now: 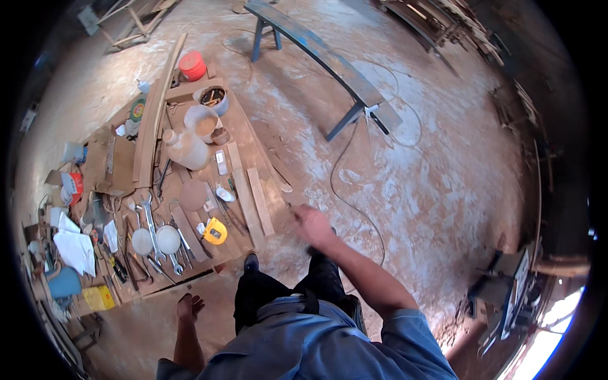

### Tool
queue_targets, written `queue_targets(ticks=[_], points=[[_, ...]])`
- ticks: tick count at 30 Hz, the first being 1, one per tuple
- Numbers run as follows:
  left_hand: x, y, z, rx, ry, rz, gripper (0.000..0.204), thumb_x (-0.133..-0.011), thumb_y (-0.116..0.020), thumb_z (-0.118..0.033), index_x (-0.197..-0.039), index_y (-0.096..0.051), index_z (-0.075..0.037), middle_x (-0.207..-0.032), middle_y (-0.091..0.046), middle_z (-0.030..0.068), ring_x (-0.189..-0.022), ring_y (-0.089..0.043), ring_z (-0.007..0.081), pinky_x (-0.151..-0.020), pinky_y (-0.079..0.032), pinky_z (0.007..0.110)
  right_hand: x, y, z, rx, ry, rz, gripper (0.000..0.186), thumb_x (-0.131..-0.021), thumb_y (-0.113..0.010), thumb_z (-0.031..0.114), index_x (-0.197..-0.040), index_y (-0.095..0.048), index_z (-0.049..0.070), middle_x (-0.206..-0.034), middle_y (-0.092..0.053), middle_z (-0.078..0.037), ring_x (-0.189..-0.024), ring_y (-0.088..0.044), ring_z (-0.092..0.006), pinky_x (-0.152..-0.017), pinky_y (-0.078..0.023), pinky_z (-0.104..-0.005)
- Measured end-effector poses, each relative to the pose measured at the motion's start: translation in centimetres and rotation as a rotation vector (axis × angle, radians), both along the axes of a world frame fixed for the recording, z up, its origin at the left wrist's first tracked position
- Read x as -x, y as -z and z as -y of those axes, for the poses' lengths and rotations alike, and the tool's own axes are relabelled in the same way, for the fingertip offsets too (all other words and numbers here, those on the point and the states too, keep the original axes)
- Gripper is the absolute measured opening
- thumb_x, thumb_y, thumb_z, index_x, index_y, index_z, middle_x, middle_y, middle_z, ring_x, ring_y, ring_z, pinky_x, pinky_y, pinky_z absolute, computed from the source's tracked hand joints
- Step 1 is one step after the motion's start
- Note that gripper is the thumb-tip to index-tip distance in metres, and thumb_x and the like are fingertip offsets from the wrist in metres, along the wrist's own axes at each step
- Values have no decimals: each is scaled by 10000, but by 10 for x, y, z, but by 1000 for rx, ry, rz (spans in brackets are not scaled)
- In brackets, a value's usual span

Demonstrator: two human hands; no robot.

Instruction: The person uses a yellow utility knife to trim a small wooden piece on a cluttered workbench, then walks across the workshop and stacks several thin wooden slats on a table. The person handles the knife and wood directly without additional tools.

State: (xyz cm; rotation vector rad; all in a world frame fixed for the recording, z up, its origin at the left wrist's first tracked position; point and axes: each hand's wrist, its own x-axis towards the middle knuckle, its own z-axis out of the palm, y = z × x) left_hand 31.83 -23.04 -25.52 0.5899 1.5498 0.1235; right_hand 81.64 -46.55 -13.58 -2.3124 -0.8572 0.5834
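My right hand (313, 226) reaches out past the right edge of the wooden workbench (277, 209). Its fingers are closed, and a small dark tip shows at them, too small to name. Closest to it on the bench lie pale wood strips (259, 201). Low by my side, in front of the bench's near edge, hangs my left hand (189, 307), fingers apart and holding nothing. A yellow tape measure (215, 232), a large open-ended wrench (151, 218) and a round brown disc (193, 195) rest on the bench top.
Farther back on the bench stand a whitish plastic jug (187, 150), open tubs (202, 121) and a red bucket (192, 66). Hand tools and papers crowd its left side. A long beam on legs (329, 69) stands ahead, and a cable (335, 183) trails over the dusty floor.
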Motion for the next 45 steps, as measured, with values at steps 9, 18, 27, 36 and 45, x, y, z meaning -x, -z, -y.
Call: queue_targets(ticks=[9,18,27,36,45], points=[[-117,-66,188,-34,146,-111,203,-876,-615,-260,-1015,-564,-122,-902,-648,103,-725,-670,267,-613,-570,368,-67,-28,77,-467,232,-851,251,-947,-590,235,-1053,-663,20,-814,-651,-91,-696,-599,-135,-639,-521,-315],[-313,-93,240,-93,719,-14,478,-961,-464,-431,-1194,-562,-25,-1012,-631,109,-898,-600,204,-736,-498,356,-223,-50,161,-1028,652,-1349,433,-1042,-293,415,-1149,-493,46,-911,-642,-158,-731,-636,-245,-603,-522,-351],[-382,-58,218,296,958,210,369,-977,-493,-280,-1241,-582,-39,-1157,-637,135,-988,-610,224,-864,-494,353,-354,-58,112,-866,620,-1124,390,-1033,-362,381,-1128,-502,29,-887,-643,-146,-692,-625,-219,-579,-526,-341],[-551,-167,91,-128,665,-59,329,-907,-569,-288,-1025,-618,15,-873,-663,104,-731,-649,188,-635,-528,305,-515,-31,34,-573,569,-552,360,-975,-520,336,-1008,-658,5,-792,-633,-49,-666,-586,-118,-559,-493,-272],[-708,-195,-20,-299,598,-108,303,-901,-567,-203,-1072,-619,41,-879,-674,110,-775,-658,179,-663,-525,284,-699,67,-60,-252,446,-62,302,-931,-589,285,-988,-624,-9,-759,-655,-114,-644,-617,-158,-608,-501,-314]])
